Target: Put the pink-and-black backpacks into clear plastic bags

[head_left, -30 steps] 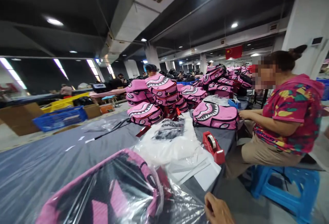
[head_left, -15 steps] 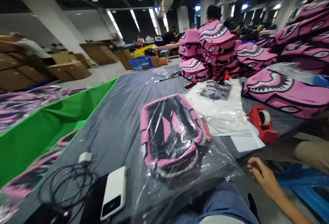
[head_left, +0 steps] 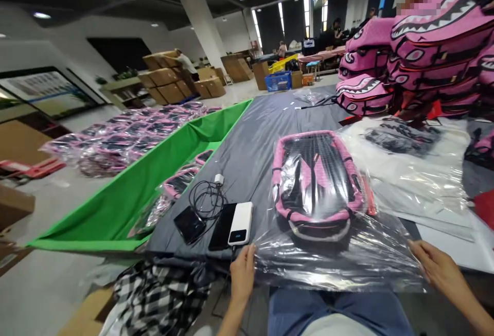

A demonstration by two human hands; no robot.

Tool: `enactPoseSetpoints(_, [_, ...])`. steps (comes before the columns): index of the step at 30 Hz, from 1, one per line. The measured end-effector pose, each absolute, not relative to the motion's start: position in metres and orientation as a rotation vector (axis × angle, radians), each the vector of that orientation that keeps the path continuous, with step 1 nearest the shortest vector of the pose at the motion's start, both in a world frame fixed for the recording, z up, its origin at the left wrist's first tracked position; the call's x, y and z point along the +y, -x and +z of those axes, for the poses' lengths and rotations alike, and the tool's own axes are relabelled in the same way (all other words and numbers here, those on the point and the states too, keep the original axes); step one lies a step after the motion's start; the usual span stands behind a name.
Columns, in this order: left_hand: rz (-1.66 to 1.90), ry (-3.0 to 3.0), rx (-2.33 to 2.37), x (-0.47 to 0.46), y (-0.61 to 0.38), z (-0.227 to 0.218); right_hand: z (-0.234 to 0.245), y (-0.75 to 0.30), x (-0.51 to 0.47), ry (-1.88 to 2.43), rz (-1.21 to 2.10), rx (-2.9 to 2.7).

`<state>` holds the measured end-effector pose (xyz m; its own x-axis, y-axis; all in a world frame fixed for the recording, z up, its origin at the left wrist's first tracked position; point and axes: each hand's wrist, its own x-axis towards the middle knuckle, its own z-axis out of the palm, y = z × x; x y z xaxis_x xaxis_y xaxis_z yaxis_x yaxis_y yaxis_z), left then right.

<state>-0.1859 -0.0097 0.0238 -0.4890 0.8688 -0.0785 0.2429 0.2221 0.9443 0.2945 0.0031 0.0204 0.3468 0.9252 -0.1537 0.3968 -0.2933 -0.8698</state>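
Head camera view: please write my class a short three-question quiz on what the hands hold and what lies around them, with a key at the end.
1. True or false: the left hand and the right hand both hold the loose near end of the clear plastic bag.

2. Which thing lies on the table, left of the bagged backpack in the picture?
A) a pair of scissors
B) a white power bank
C) a stack of books

3. Fill in: the fabric-sided bin beside the table is coloured ____.

Key: 1 true; 2 B; 3 green.
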Motion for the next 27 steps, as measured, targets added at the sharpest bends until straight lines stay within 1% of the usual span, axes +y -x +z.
enactPoseSetpoints(2, [1.366,-0.784,1.686,-0.007,0.189,0.022,0.032,-0.289,0.004,1.702,1.134,-0.913])
enactPoseSetpoints(4, [1.461,-0.577,1.498,-0.008,0.194,0.02,0.041,-0.285,0.002,1.511,1.272,-0.703])
enactPoseSetpoints(7, [1.533,-0.421,1.383,-0.016,0.201,0.014,0.044,-0.287,-0.007,1.356,1.303,-0.514])
enactPoseSetpoints(10, [1.46,-0.505,1.401,-0.027,0.207,0.007,0.04,-0.295,-0.015,1.396,1.304,-0.535])
enactPoseSetpoints(13, [1.406,-0.777,1.549,-0.028,0.211,0.002,0.04,-0.302,-0.014,1.513,1.207,-0.816])
enactPoseSetpoints(16, [1.443,-1.086,1.726,-0.02,0.214,0.003,0.047,-0.304,-0.004,1.558,0.877,-1.081])
enactPoseSetpoints(18, [1.482,-1.233,1.76,-0.013,0.215,0.004,0.052,-0.299,0.004,1.53,0.678,-1.123])
enactPoseSetpoints(19, [1.502,-1.265,1.762,-0.009,0.214,0.005,0.053,-0.295,0.008,1.502,0.631,-1.112])
enactPoseSetpoints(23, [1.615,-1.137,1.74,0.007,0.207,0.003,0.048,-0.273,0.024,1.392,0.668,-1.029])
enactPoseSetpoints(27, [1.51,-0.991,1.79,0.026,0.199,0.005,0.036,-0.258,0.04,1.475,0.636,-0.928])
